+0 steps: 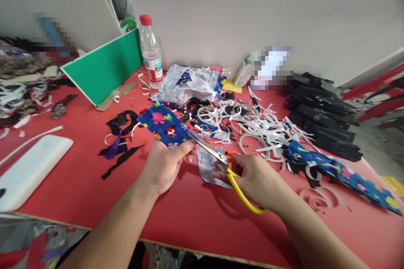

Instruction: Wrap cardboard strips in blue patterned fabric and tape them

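My left hand (168,162) is closed on a dark blue fabric piece (166,124) printed with bright cartoon figures, thumb on top. In my right hand (255,176) is a pair of scissors (244,195) with yellow handles, its fingers wrapped through the loops. The blades point left and lie at the fabric's right edge, close to my left thumb; whether they are fully closed I cannot tell. Below the blades hangs or lies a pale printed piece (210,166), partly behind my right fingers. At the right lies a long strip of the same blue fabric (350,172).
White and black scraps (261,124) litter the red table (176,218). Behind them are a crumpled fabric pile (191,86), a plastic bottle (151,56) with a red cap and a green board (105,65). Black folded pieces (328,122) stand right; a white power bank-like device (36,172) lies left.
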### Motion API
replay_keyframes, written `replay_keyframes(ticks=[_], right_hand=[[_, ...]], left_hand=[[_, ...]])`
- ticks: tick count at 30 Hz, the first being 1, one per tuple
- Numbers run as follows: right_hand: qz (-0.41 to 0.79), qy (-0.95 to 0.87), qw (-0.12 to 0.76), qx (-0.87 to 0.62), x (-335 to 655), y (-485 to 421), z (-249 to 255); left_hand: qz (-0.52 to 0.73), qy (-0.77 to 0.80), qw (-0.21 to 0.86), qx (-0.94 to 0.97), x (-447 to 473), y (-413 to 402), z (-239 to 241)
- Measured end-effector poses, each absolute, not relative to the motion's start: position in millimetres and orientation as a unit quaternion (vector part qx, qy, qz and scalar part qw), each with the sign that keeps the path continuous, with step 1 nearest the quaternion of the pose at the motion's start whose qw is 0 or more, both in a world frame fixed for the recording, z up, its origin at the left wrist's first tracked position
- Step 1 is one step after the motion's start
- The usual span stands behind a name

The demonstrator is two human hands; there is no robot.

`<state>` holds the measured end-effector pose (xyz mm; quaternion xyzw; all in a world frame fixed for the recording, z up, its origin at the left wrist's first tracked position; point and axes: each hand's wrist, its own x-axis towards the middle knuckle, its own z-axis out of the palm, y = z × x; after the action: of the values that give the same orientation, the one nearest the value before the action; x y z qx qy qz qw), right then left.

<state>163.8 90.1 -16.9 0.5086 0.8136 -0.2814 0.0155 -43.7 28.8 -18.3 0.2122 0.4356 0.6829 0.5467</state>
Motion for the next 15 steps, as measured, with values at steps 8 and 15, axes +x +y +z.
replay_keyframes(ticks=[8, 15], right_hand=[[-0.267, 0.812, 0.005, 0.520, 164, 91, -26], [-0.261, 0.827, -0.003, 0.498, 162, 87, -13]], left_hand=[[0.688, 0.437, 0.536, 0.220, -43, 29, -22], [0.696, 0.404, 0.537, 0.252, -42, 26, -24]])
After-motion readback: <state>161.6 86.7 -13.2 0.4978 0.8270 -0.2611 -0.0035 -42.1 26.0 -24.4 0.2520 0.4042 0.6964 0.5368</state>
